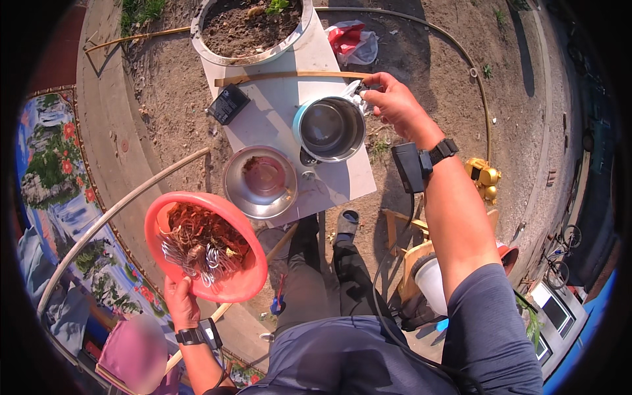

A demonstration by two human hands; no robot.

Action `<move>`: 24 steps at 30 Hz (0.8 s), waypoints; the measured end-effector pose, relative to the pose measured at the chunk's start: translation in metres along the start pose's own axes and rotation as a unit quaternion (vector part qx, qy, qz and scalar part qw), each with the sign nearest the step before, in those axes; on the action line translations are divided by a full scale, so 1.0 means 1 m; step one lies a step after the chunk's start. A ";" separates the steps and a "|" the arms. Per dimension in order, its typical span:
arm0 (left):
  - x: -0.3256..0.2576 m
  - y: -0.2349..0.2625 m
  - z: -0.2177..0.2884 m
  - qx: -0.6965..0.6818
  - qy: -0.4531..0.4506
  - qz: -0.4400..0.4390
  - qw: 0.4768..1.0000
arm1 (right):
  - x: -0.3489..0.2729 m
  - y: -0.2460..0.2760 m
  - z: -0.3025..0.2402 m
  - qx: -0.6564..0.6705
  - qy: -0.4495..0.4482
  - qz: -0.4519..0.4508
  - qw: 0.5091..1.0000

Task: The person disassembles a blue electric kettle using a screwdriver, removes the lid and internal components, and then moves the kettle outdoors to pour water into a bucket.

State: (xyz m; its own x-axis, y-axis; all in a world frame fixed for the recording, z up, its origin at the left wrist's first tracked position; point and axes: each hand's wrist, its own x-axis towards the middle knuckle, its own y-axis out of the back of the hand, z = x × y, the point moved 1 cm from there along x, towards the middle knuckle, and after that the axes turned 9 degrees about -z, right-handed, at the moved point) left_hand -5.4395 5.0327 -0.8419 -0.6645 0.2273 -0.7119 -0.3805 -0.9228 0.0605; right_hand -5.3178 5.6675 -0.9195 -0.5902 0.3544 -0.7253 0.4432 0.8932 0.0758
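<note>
Fingers (176, 284) of the left hand (181, 303) clamp the red bowl's (247, 280) rim from below, roots heaped inside; likely light but tippy. Right hand (395, 102) pinches something white (355, 92) at the steel pot (329, 128) on the worktop (276, 105).

Black rectangular packet (228, 103): flat, dark label face, lies on left edge of white board (276, 115), just below soil-filled planter (250, 29). Red-and-white plastic bag (353, 41): crumpled, on bare ground just right of board's upper corner. Small white crinkled wrapper (355, 92): pinched in right hand (394, 102), at rim of steel pot (329, 128). No signs or screens visible.
</note>
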 end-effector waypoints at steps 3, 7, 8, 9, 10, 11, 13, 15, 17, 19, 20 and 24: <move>0.001 0.003 -0.002 0.005 -0.002 0.002 1.000 | -0.003 0.000 -0.003 -0.012 0.005 -0.001 1.000; -0.001 -0.003 0.002 0.005 0.001 0.009 1.000 | -0.009 0.002 -0.004 0.028 0.005 0.020 0.999; -0.001 -0.004 0.004 0.005 0.001 0.007 1.000 | -0.009 0.004 -0.001 0.035 0.017 0.030 0.999; -0.001 -0.004 0.005 0.006 0.001 0.005 1.000 | -0.008 0.006 0.002 0.042 0.028 0.040 0.998; -0.001 -0.004 0.005 0.006 0.000 0.005 1.000 | -0.007 0.008 0.008 0.032 0.041 0.042 0.998; -0.001 -0.004 0.004 0.005 -0.001 0.005 1.000 | -0.004 0.010 0.015 0.022 0.055 0.044 0.997; -0.001 -0.002 0.003 0.007 -0.001 0.003 1.000 | 0.000 0.011 0.027 -0.024 0.095 0.054 0.994; 0.001 0.002 0.002 0.012 0.000 0.002 1.000 | -0.001 0.010 0.035 -0.098 0.147 0.068 0.982; 0.000 0.000 0.003 0.012 0.001 0.005 1.000 | -0.002 0.007 0.034 -0.154 0.148 0.081 0.974; -0.001 -0.003 0.005 0.012 0.001 0.008 1.000 | -0.006 0.002 0.031 -0.203 0.142 0.087 0.965; -0.002 -0.005 0.007 0.012 0.001 0.009 1.000 | -0.010 0.001 0.029 -0.225 0.137 0.087 0.961; -0.002 -0.004 0.006 0.012 0.001 0.006 1.000 | -0.016 -0.005 0.024 -0.244 0.119 0.088 0.958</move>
State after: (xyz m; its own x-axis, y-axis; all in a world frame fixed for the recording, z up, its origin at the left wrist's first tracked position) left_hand -5.4403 5.0380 -0.8365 -0.6675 0.2163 -0.7125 -0.3879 -0.9178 0.0848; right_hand -5.2938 5.6510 -0.9246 -0.6982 0.5130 -0.4993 0.2166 0.8161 0.5357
